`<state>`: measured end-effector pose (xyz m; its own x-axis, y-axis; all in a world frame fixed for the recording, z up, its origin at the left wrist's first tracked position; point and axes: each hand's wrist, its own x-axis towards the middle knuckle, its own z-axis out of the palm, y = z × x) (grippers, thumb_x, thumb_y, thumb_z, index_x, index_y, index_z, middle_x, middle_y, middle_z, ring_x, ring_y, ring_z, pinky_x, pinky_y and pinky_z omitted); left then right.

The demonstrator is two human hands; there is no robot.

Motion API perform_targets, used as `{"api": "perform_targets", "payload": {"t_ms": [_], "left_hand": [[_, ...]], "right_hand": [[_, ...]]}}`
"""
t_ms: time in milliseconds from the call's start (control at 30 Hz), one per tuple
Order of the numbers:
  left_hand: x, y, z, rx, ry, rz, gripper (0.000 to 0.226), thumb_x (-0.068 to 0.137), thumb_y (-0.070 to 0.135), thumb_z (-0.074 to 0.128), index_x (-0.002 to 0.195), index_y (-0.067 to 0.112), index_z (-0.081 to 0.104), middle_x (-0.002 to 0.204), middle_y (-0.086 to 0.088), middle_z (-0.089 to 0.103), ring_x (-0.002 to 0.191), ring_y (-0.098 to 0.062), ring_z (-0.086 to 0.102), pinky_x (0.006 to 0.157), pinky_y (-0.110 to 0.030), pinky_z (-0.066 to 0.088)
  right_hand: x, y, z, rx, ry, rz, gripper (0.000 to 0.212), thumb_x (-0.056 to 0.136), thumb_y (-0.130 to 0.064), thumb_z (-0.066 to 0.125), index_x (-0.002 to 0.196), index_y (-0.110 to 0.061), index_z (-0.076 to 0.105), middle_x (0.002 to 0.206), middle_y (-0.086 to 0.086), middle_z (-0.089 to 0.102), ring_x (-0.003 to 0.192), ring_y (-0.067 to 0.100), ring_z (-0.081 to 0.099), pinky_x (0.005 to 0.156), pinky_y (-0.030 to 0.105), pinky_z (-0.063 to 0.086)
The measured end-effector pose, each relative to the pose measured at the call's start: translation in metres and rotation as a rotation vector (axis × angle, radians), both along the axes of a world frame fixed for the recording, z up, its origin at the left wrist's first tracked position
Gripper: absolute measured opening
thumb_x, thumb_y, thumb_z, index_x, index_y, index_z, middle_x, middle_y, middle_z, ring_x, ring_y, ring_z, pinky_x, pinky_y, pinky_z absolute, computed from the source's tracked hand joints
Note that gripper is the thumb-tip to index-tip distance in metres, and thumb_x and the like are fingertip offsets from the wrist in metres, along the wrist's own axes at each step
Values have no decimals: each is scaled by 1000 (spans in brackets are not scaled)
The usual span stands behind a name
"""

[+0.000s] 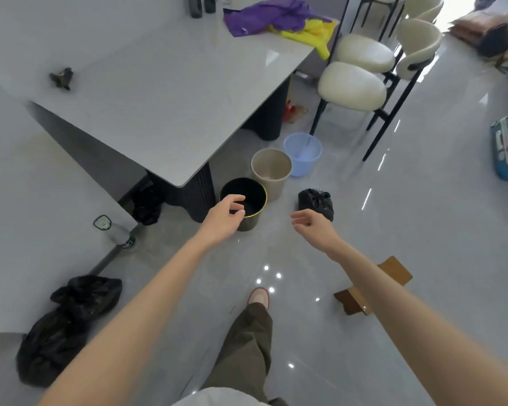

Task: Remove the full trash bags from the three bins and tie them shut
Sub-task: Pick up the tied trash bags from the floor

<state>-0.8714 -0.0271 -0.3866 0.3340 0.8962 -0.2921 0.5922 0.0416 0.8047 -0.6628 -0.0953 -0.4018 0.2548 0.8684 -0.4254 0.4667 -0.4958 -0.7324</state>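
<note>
Three bins stand in a row on the floor by the table's corner: a black bin [248, 197] with a yellow rim, a beige bin [272, 171] and a light blue bin [303, 153]. No bag shows in any of them. A small tied black bag [316, 202] sits on the floor right of the black bin. A larger black bag [65, 326] lies at the lower left, and another black bag [147, 205] sits under the table. My left hand [225, 216] hovers over the black bin's near rim, fingers loosely curled, holding nothing. My right hand [313, 227] hangs just in front of the small bag, also holding nothing.
A grey table [165, 92] fills the upper left, with purple and yellow cloth [279, 17] on its far end. Cream chairs [361, 71] stand at the upper right. A wooden stool [373, 285] lies near my right forearm. A bottle [115, 230] stands by the table's edge. My foot [258, 297] is below the hands.
</note>
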Motion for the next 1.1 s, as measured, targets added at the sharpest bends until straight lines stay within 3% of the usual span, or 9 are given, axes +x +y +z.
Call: {"api": "perform_targets", "payload": {"t_ms": [200,300,533,800,1100], "left_hand": [[95,94,-18,-53,11,-58,38,94,17,45,132,22,47,125,0,58,99,-13,54,81,-25,43],[143,140,-23,-90,22,-113,38,93,18,45,131,22,47,124,1,59,93,-13,56,75,-22,42],[242,221,-32,-151,19,-154,39,94,17,45,133,19,46,121,1,58,104,-13,53,81,-22,37],[334,296,-87,-192,29,34,37,95,18,45,132,21,47,122,2,58,106,-10,51,85,-24,39],[428,351,-144,-270,67,327,36,95,16,45,130,18,50,125,-3,60,116,-16,54,88,-23,40]], "right_hand": [[88,75,-13,-81,13,-74,32,92,-11,48,122,-16,57,118,5,60,103,16,55,79,25,42],[132,113,-14,-109,5,-102,33,90,-10,49,122,-16,57,119,6,60,103,16,54,79,25,41],[226,192,-24,-154,2,-151,33,89,-6,48,120,-13,59,119,7,60,101,17,55,80,25,41],[338,299,-77,-261,-91,94,34,91,-8,49,124,-10,57,129,5,58,118,21,53,87,20,36],[438,380,-131,-374,-141,388,40,93,-4,43,132,-12,51,137,6,52,123,22,49,88,19,34]]}}
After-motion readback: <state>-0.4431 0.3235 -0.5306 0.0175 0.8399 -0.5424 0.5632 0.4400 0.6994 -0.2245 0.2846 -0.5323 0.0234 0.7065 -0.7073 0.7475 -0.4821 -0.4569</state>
